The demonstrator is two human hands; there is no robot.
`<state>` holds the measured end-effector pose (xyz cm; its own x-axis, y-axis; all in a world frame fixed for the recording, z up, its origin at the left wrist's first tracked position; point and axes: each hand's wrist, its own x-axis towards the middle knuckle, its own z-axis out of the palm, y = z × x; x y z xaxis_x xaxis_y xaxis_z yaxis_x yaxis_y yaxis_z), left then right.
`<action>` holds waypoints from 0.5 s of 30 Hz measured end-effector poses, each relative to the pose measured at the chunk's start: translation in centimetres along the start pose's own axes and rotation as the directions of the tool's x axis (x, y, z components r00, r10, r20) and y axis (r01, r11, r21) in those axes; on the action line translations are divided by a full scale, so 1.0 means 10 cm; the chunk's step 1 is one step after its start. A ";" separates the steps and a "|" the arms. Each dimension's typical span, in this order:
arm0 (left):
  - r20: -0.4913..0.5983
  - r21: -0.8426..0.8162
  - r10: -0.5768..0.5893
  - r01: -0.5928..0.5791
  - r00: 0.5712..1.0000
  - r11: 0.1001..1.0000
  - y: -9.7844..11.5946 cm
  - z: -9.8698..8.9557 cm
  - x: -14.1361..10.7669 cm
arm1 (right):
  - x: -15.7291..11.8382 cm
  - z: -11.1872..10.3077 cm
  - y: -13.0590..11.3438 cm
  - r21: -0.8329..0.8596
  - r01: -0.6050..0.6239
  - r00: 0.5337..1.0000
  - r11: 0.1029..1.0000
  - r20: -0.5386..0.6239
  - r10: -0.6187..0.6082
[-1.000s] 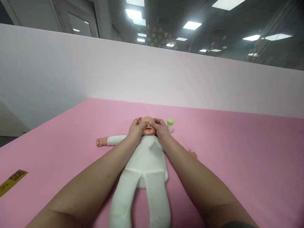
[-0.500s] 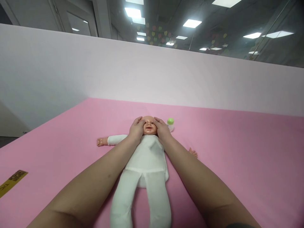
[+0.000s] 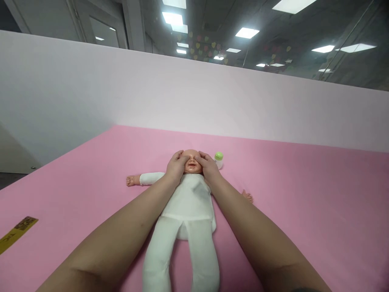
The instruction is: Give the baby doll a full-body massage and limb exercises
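Note:
A baby doll (image 3: 188,198) in white clothing lies on its back on the pink surface (image 3: 288,190), its head away from me. My left hand (image 3: 176,165) cups the left side of the doll's head, the thumb over one eye. On the other side my right hand (image 3: 209,165) holds the head in the same way, its thumb across the other eye. The doll's mouth shows between the two hands. One doll arm stretches out to the left; of the other, only the small hand shows beyond my right forearm.
Just right of my right hand stands a small bottle (image 3: 219,159) with a green cap. A yellow label strip (image 3: 18,234) lies at the left edge. Behind the surface rises a white partition (image 3: 194,97).
Both thumbs have moved inward on the doll's face and now cover its eyes. The view has shifted slightly.

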<state>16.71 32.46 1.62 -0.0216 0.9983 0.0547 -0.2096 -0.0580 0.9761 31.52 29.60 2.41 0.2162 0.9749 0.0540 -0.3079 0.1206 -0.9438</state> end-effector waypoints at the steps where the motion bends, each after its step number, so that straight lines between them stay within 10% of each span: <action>1: 0.004 0.045 0.010 -0.010 1.000 0.999 0.00 0.00 0.00 | -0.01 0.00 -0.02 -0.037 0.003 1.000 0.999 0.009 -0.003; 15: -0.021 0.044 0.002 -0.001 1.000 0.999 0.00 0.03 0.01 | 0.10 -0.01 0.06 -0.065 -0.015 0.996 0.998 -0.087 0.009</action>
<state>16.95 32.53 1.72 -0.0423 0.9978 0.0520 -0.1665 -0.0584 0.9843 31.63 30.65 1.85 0.2931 0.9559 0.0172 -0.2498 0.0939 -0.9637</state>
